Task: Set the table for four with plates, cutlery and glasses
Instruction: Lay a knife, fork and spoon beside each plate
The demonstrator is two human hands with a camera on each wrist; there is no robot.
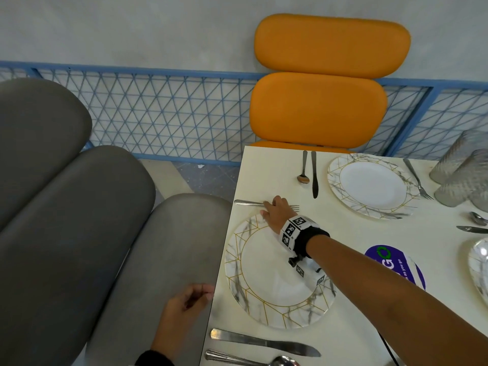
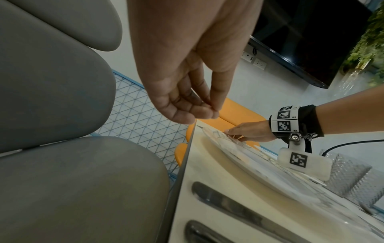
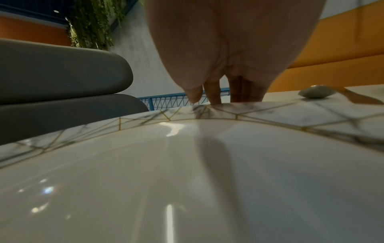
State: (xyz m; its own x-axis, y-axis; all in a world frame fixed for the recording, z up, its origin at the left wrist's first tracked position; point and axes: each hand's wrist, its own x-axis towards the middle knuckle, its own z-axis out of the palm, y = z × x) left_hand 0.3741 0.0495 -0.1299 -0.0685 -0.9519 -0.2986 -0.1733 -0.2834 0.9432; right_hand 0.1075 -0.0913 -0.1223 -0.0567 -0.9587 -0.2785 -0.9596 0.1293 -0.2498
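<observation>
A marbled plate (image 1: 237, 260) with gold lines sits at the near left corner of the white table (image 1: 264, 175). Just beyond it lies a fork (image 1: 245, 202), flat, tines to the right. My right hand (image 1: 274, 211) reaches across the plate and its fingers rest on the middle of the fork; in the right wrist view the fingers (image 3: 214, 97) point straight down past the plate rim (image 3: 207, 111), tips hidden. A knife (image 1: 264, 342) and spoon (image 1: 237, 359) lie on the plate's near side. My left hand (image 1: 192, 297) hangs beside the table edge, loosely curled (image 2: 193, 106), holding nothing.
A second plate (image 1: 372, 186) sits at the far side with a spoon (image 1: 303, 167), knife (image 1: 314, 175) and fork (image 1: 417, 178). Ribbed glasses (image 1: 459, 165) stand at the right. A third plate (image 1: 479, 265) shows at the right edge. Grey chair (image 1: 79, 233) left, orange chair (image 1: 324, 75) beyond.
</observation>
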